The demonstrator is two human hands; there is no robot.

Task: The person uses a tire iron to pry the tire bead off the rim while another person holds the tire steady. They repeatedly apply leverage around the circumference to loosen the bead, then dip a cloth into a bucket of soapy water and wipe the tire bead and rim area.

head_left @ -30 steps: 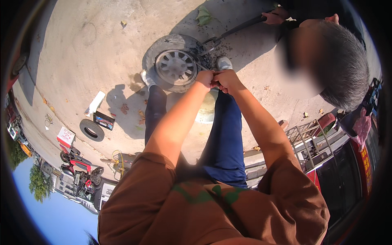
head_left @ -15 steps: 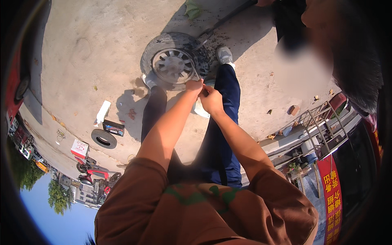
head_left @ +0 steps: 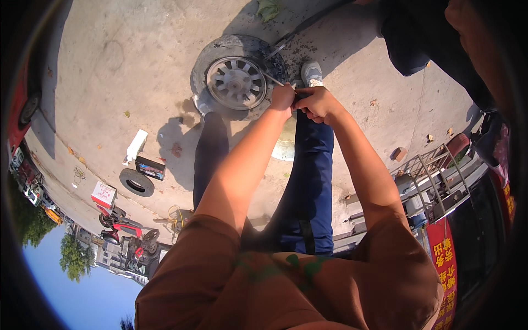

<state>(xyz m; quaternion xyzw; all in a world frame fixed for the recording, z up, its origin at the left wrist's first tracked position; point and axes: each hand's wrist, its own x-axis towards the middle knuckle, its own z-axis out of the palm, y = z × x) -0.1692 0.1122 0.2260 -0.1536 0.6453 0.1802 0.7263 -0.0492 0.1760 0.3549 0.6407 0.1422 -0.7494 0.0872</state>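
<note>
A wheel lies flat on the ground, with a grey spoked rim (head_left: pixel 235 83) inside a dusty black tyre (head_left: pixel 204 65). A slim metal tyre lever (head_left: pixel 273 80) runs from the rim's right edge to my hands. My left hand (head_left: pixel 282 99) is closed around the lever, right of the wheel. Close beside it, my right hand (head_left: pixel 319 103) grips the lever's outer end, above my right knee. The fingers hide that end. Another metal bar (head_left: pixel 278 50) meets the tyre at its upper right.
A co-worker's dark-trousered leg (head_left: pixel 404 47) is at upper right. To the left are a small loose tyre (head_left: pixel 137 182), a dark box (head_left: pixel 150 168), a white bottle (head_left: pixel 136 144) and a red-and-white carton (head_left: pixel 103 193). A metal frame (head_left: pixel 440 176) and a brick (head_left: pixel 399 154) lie right.
Both my hands have swung right with the lever, away from the rim's lower edge. The co-worker's upper body has moved out of the space at upper right.
</note>
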